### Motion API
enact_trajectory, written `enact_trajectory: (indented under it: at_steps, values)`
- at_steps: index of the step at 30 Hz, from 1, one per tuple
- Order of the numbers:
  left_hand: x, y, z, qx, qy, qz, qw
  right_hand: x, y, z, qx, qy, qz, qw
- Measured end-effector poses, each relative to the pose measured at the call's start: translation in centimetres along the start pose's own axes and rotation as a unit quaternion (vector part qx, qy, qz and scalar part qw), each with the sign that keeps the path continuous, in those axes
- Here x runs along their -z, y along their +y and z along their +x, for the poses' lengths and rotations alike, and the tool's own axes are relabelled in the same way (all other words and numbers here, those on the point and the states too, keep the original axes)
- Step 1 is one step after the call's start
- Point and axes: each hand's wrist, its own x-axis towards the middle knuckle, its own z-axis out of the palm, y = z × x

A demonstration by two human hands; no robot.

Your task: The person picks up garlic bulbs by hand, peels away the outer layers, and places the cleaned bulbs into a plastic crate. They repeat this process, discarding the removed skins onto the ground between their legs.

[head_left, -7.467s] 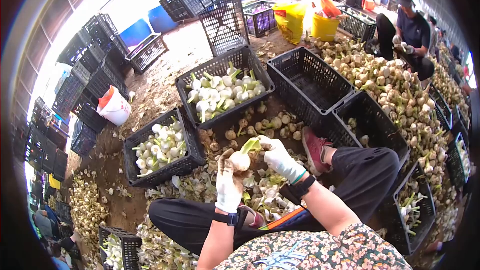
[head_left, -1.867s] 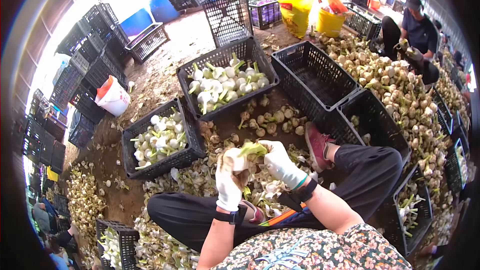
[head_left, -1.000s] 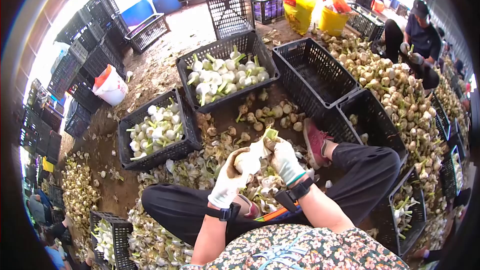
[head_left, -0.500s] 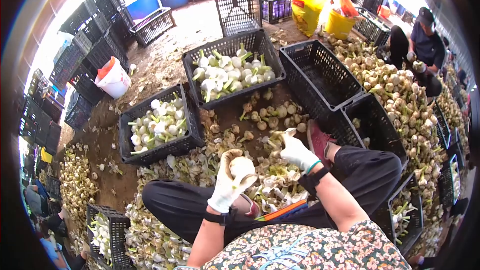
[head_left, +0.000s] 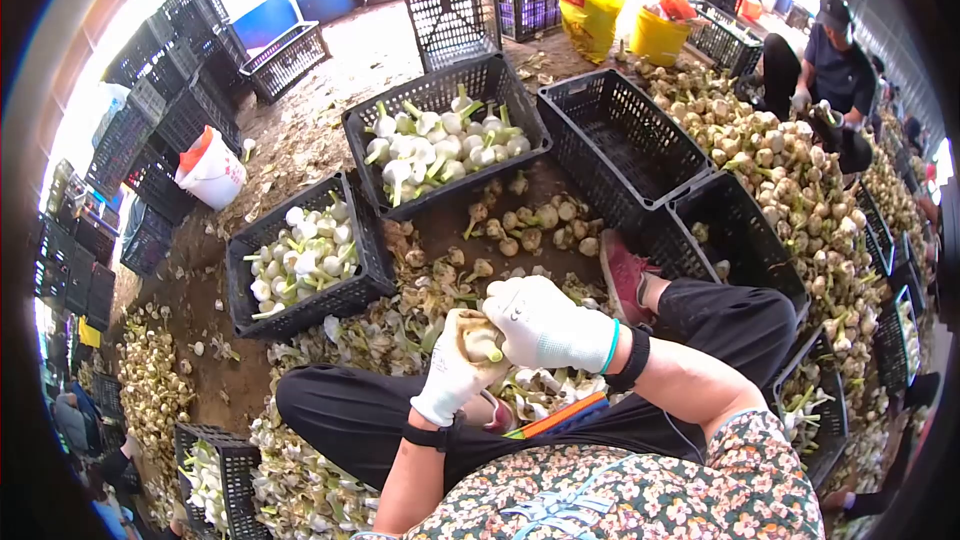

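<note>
My left hand (head_left: pixel 452 372), in a soiled white glove, is closed round a garlic bulb (head_left: pixel 482 344) above my lap. Over the top and right side of that bulb lies my gloved right hand (head_left: pixel 548 324), fingers curled against it; its fingertips are partly hidden. Beneath both hands spreads a heap of peelings (head_left: pixel 440 285). Unpeeled bulbs (head_left: pixel 540 225) lie on the ground just beyond. White cleaned bulbs with green stems fill a large black crate (head_left: pixel 447 195) ahead and a smaller black crate (head_left: pixel 312 305) to its left.
An empty-looking black crate (head_left: pixel 628 140) and another crate (head_left: pixel 745 230) stand ahead right. A long garlic pile (head_left: pixel 770 165) runs along the right, where another person (head_left: pixel 835 65) sits. At the left are a white bucket (head_left: pixel 212 180) and stacked crates. An orange-and-blue strip (head_left: pixel 565 415) lies by my lap.
My right hand has moved left from over the peelings onto the bulb in my left hand. The bulb has turned, and the whole view has shifted slightly.
</note>
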Motion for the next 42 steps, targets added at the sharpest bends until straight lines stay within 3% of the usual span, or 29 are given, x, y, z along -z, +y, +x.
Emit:
enact_trajectory:
  at_steps: [3,4,5,7,8,11,13,15,17,19,21,23,24,25,27,28,29,31,32,33,34,35,36,37,38,39,41,42]
  values:
    - [-0.1,1.3,0.4,0.014,0.025,-0.088,0.996,-2.1,1.4,-0.2,-0.049,0.025,0.049,0.997]
    - [0.1,0.7,0.8,-0.023,0.059,-0.055,0.996,-2.5,1.6,-0.3,-0.09,0.072,0.076,0.99]
    - [-0.2,0.7,0.8,0.006,0.109,-0.191,0.975,-2.9,1.7,-0.4,-0.128,0.119,0.102,0.979]
    - [-0.7,-0.2,0.9,0.088,0.194,-0.296,0.931,-3.5,0.6,-0.7,-0.241,0.124,0.199,0.942]
    - [-1.1,-0.6,1.2,0.071,0.203,-0.27,0.938,-4.0,0.1,-0.7,-0.245,0.133,0.201,0.939]
    - [-2.0,-1.4,1.6,0.076,0.287,-0.348,0.889,-5.4,-1.2,-0.8,-0.244,0.17,0.214,0.93]
    - [-1.8,-2.4,1.8,0.059,0.286,-0.333,0.896,-6.7,-0.1,-0.9,-0.226,0.204,0.169,0.937]
    - [-0.8,-3.9,1.6,-0.08,0.233,-0.164,0.955,-7.4,1.3,-0.9,-0.239,0.204,0.157,0.936]
    - [-0.2,-4.2,1.4,-0.08,0.199,-0.224,0.951,-7.5,2.7,-0.9,-0.304,0.215,0.17,0.913]
    - [0.4,-4.0,1.3,-0.022,0.159,-0.395,0.905,-7.8,4.5,-1.2,-0.34,0.225,0.164,0.898]
    - [0.9,-4.4,1.3,0.012,0.133,-0.435,0.891,-8.3,6.1,-1.7,-0.365,0.231,0.12,0.894]
    - [0.9,-1.5,2.4,-0.017,0.089,-0.624,0.776,-10.3,9.1,-3.3,-0.434,0.157,0.121,0.879]
    - [1.3,-1.6,2.8,-0.019,0.08,-0.667,0.74,-11.2,10.5,-4.6,-0.425,0.026,0.122,0.897]
    - [1.4,-1.9,3.0,-0.021,0.085,-0.666,0.741,-10.8,10.6,-4.9,-0.405,-0.106,0.12,0.9]
    - [1.2,-3.0,3.5,-0.039,0.109,-0.614,0.781,-11.3,9.7,-5.2,-0.383,-0.098,0.267,0.879]
    - [1.2,-3.9,3.4,-0.045,0.1,-0.578,0.809,-11.5,8.3,-4.0,-0.404,0.006,0.391,0.827]
    - [0.8,-4.5,3.5,-0.04,0.101,-0.58,0.808,-8.2,5.9,-2.1,-0.416,0.039,0.506,0.754]
    - [-0.1,-5.0,3.5,0.005,0.147,-0.583,0.799,-4.7,3.4,0.0,-0.364,0.073,0.594,0.714]
    - [-0.6,-5.0,3.6,0.03,0.167,-0.56,0.811,-5.8,3.5,0.3,-0.366,0.074,0.595,0.712]
    - [-0.8,-4.9,3.8,0.032,0.165,-0.561,0.811,-7.3,3.9,0.3,-0.335,0.107,0.545,0.761]
    - [-0.9,-4.5,4.0,0.072,0.168,-0.502,0.845,-7.6,4.0,0.7,-0.301,0.137,0.491,0.806]
    - [-1.0,-4.0,4.1,0.112,0.171,-0.44,0.874,-7.5,4.2,0.6,-0.301,0.136,0.491,0.806]
    - [-0.9,-3.5,4.1,0.191,0.21,-0.394,0.874,-7.4,4.3,0.5,-0.325,0.134,0.536,0.767]
    - [-1.0,-3.8,4.1,0.192,0.212,-0.394,0.873,-7.2,4.2,0.4,-0.347,0.131,0.58,0.726]
    - [-1.1,-4.4,4.0,0.146,0.199,-0.42,0.873,-7.8,4.5,0.3,-0.375,0.152,0.689,0.602]
    - [-1.3,-5.2,4.0,0.098,0.184,-0.445,0.871,-8.5,4.6,0.3,-0.376,0.151,0.689,0.601]
    - [-1.5,-6.8,4.2,0.081,0.176,-0.482,0.854,-9.8,4.5,0.1,-0.315,0.221,0.833,0.397]
    - [-1.6,-7.5,4.0,0.074,0.173,-0.573,0.798,-10.3,4.6,-0.1,-0.293,0.246,0.854,0.352]
